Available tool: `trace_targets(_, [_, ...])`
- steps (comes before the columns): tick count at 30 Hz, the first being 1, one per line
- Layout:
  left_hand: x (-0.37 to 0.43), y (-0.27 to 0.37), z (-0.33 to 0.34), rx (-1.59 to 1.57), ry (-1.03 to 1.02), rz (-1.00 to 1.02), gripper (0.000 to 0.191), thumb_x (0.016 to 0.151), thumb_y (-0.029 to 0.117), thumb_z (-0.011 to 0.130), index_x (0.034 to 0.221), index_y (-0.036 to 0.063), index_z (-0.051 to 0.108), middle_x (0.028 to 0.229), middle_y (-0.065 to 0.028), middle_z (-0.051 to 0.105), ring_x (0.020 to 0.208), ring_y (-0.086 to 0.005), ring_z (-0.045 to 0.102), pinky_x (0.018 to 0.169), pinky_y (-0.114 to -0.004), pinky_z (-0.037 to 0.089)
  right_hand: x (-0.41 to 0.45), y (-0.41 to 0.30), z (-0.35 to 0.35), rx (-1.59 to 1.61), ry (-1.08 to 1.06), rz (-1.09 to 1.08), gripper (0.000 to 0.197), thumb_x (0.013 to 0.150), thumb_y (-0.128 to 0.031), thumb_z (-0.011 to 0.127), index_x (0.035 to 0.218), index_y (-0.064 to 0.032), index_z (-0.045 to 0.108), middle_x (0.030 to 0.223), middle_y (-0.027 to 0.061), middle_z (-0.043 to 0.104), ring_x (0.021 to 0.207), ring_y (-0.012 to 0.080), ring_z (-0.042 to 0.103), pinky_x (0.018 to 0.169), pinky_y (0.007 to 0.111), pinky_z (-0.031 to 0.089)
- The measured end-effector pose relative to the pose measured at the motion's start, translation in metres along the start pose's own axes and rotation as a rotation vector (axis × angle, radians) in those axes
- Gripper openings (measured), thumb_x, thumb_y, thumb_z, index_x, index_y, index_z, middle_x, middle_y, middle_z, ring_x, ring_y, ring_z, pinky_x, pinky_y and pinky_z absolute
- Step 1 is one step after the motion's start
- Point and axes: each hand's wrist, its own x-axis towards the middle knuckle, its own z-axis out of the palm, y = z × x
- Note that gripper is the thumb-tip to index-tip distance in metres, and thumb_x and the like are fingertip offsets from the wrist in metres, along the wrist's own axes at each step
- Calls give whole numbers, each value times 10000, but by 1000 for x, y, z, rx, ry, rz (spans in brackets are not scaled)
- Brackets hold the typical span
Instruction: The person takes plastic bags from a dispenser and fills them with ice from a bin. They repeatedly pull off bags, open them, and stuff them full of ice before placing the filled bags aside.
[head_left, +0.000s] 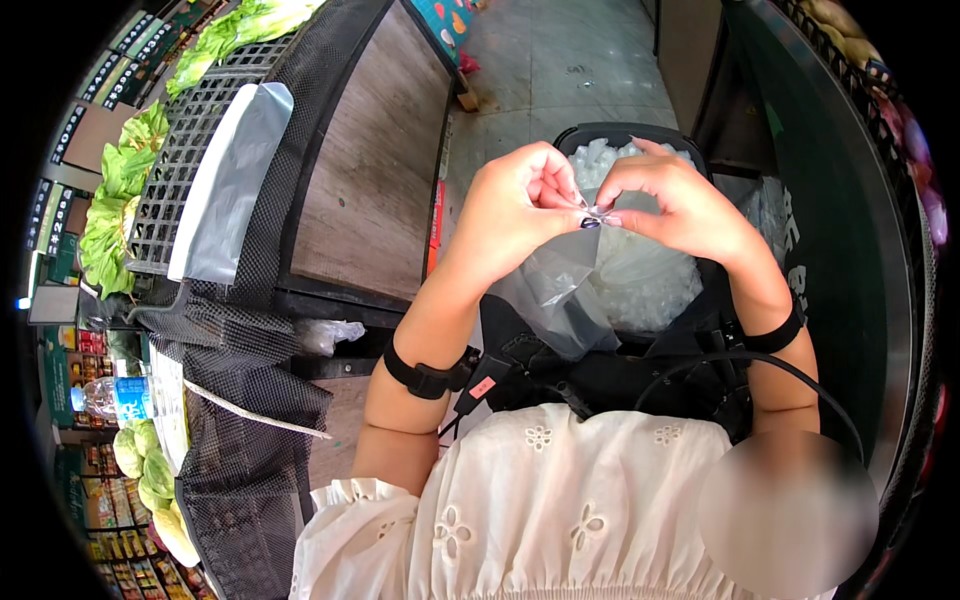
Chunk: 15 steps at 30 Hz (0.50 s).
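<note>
My left hand (525, 199) and my right hand (671, 199) meet in front of me, thumbs and fingertips pinched together on the edge of a clear plastic bag (559, 289). The bag hangs down from my fingers, thin and creased. Whether its mouth is parted cannot be seen. Beneath my hands stands a black bin (686, 139) holding a heap of crumpled clear plastic (649, 289). My forearms and the hanging bag hide part of the bin.
At left, a flat stack of plastic bags (236, 187) lies on a black crate (199, 112) beside lettuce (124, 180). A water bottle (124, 397), cabbages (146, 461) and a white cord (255, 412) are nearer. A dark panel (832, 210) rises at right.
</note>
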Motion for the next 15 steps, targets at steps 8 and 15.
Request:
trace_targets(8, [-1, -3, 0, 38, -50, -69, 193, 799, -4, 682, 975, -15, 603, 884, -64, 661, 764, -98, 622, 699, -234, 500, -3, -3, 12, 140, 133, 47, 63, 808, -30, 577, 854, -2, 611, 764, 161, 614, 745, 345, 596, 674, 392, 461])
trace_targets(15, [-6, -6, -2, 73, -91, -151, 114, 845, 73, 646, 864, -37, 667, 752, -59, 671, 693, -93, 614, 660, -230, 486, -6, -14, 7, 101, 160, 177, 58, 818, -30, 597, 817, 28, 603, 668, 137, 586, 591, 239, 578, 560, 330, 431])
